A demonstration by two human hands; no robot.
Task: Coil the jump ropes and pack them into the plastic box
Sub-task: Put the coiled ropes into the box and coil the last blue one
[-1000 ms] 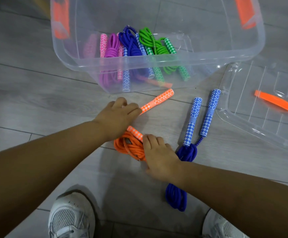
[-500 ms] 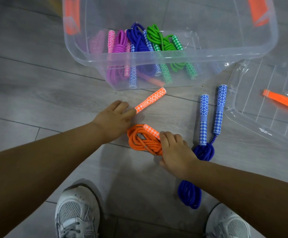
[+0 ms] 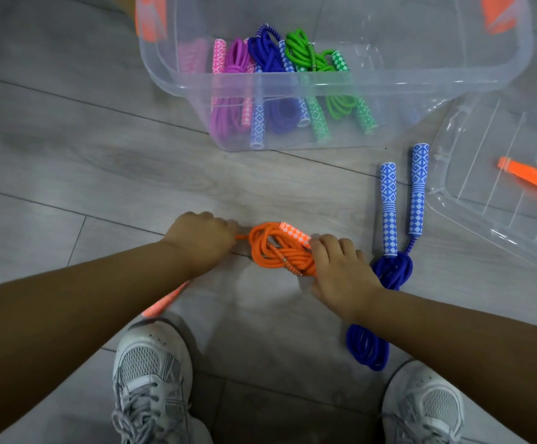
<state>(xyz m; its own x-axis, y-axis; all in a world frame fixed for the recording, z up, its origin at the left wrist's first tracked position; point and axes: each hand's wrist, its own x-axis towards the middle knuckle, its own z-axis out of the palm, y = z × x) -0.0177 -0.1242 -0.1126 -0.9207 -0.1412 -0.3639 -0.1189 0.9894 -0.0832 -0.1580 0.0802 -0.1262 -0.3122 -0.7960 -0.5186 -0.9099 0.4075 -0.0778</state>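
An orange jump rope [image 3: 273,251] lies bunched in a coil on the grey floor between my hands. My left hand [image 3: 201,240] grips its free end at the coil's left side, and one orange handle [image 3: 164,301] pokes out blurred below my left wrist. My right hand [image 3: 341,267] holds the coil's right side, next to the other orange handle [image 3: 296,233]. A blue jump rope [image 3: 392,267] lies loosely bunched on the floor to the right, handles pointing away. The clear plastic box [image 3: 421,84] stands beyond, holding coiled pink, blue and green ropes.
The box's clear lid [image 3: 498,200] with an orange latch [image 3: 530,179] lies on the floor at the right. My two grey sneakers [image 3: 151,373] stand at the bottom of the view. Orange clips sit on the box's ends.
My left hand has swung the orange handle from pointing toward the box down to my wrist side and now pulls the rope end at the coil. The right hand stays on the coil.
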